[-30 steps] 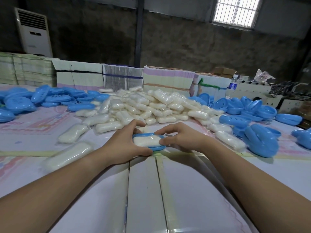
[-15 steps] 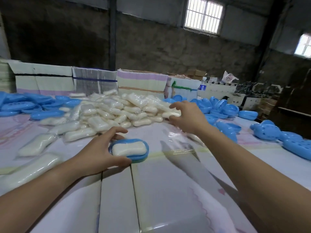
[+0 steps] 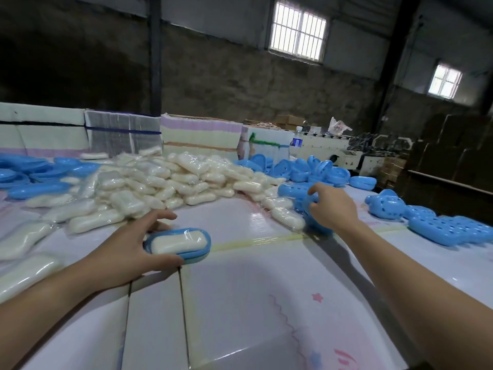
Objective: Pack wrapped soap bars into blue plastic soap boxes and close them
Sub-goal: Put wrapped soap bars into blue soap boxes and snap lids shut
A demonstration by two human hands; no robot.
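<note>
While left hand grips soap box, right hand curled on blue lid

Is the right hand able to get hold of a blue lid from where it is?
Probably yes: the right hand already has its fingers curled on a blue lid, nothing between them.

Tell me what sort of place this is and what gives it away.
Probably a small packing workshop or warehouse. A big heap of wrapped soap bars lies on the table, with many blue soap box halves beside it. Bundled flat cartons are stacked behind, below bare walls and barred windows.
</note>
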